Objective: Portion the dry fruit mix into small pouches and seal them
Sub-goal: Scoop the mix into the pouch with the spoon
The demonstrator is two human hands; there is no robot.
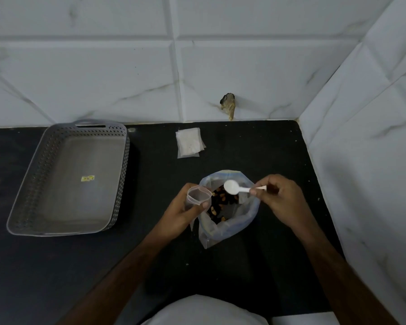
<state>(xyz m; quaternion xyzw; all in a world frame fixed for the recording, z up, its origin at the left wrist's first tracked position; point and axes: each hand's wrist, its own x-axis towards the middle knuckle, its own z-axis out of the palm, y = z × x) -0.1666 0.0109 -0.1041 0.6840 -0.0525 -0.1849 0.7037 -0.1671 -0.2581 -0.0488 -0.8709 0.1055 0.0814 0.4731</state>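
**Spoon held over open mix bag, small pouch held open alongside**

A white garment edge [204, 310] is seen at the bottom of the view, with both forearms reaching forward over the dark surface [256, 273].

The left hand [185, 212] is wrapped around a small clear pouch [198, 194], thumb across its front; the pouch mouth is held open and faces up. No contents can be made out inside it. The pouch is held just beside the left rim of the large clear bag [230, 228].

The large bag stands open on the surface between the two hands. The dry fruit mix [220, 205], dark and tan pieces, is seen inside it.

The right hand [279, 202] pinches the handle end of a white plastic spoon [234, 186] between thumb and fingers. The spoon bowl is positioned over the bag opening, above the mix; it appears to carry nothing.

Further back, a small stack of flat clear pouches [189, 143] lies on the surface, well apart from the bag.

At far left, a grey perforated basket [122, 165] with a yellow sticker [87, 178] on its floor is noted.

Behind, a white marbled tile wall [127, 78] with a chipped hole [227, 104] is recorded.
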